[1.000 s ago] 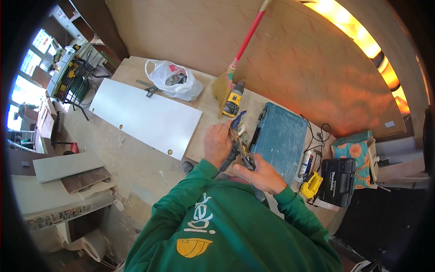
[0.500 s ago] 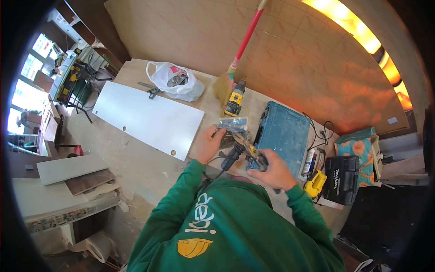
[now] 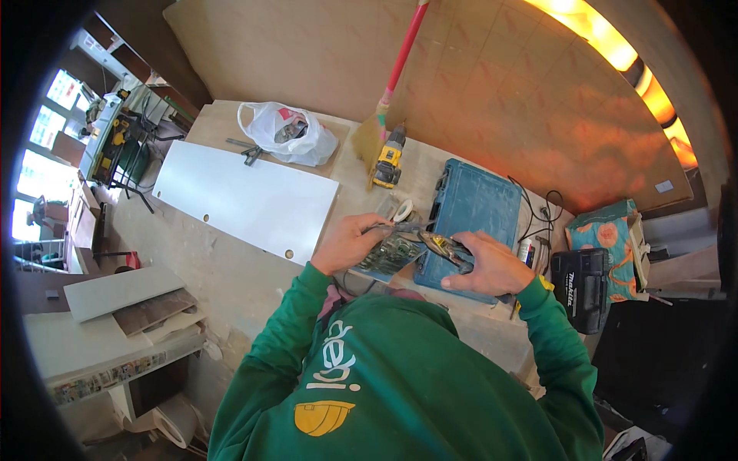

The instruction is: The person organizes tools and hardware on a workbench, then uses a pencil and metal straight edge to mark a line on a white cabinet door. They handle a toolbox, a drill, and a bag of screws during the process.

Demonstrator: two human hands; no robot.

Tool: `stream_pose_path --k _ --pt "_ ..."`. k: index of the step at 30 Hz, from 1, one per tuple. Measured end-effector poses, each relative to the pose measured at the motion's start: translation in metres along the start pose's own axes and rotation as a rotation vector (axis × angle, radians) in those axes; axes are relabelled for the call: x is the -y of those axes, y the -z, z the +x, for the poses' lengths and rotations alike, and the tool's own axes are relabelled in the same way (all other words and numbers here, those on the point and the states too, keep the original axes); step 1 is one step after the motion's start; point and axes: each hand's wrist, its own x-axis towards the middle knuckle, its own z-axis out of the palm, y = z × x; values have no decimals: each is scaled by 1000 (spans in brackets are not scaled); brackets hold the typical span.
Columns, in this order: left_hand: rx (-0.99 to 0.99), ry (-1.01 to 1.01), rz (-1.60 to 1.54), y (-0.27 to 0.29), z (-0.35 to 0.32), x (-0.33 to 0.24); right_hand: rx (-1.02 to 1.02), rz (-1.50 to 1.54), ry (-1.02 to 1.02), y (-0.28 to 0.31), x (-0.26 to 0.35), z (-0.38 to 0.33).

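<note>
Hanging, the clear bag [image 3: 392,256] shows dark pieces [image 3: 397,248].

- Clear plastic bag [image 3: 392,255] is hanging tilted in midair, a bunch of small dark bits showing through
- Yellow-and-dark hand tool [image 3: 446,248] is slanting right beside it, tip pointing at the bag's upper edge
</note>
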Motion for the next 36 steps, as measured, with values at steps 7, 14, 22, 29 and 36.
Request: stream_pose_path --k 7,14,22,29,36 --pt "87 104 -84 -2 -1 9 -50 23 24 -27 -7 4" --pt "136 136 -126 -1 -1 26 -9 80 74 -34 -15 7" --pt "189 237 -137 3 -2 22 28 176 68 -49 -21 15" --pt "272 278 -64 -3 11 15 -34 192 117 -56 -39 23" --pt "286 262 -228 -36 28 59 -69 660 -112 -96 -85 34"
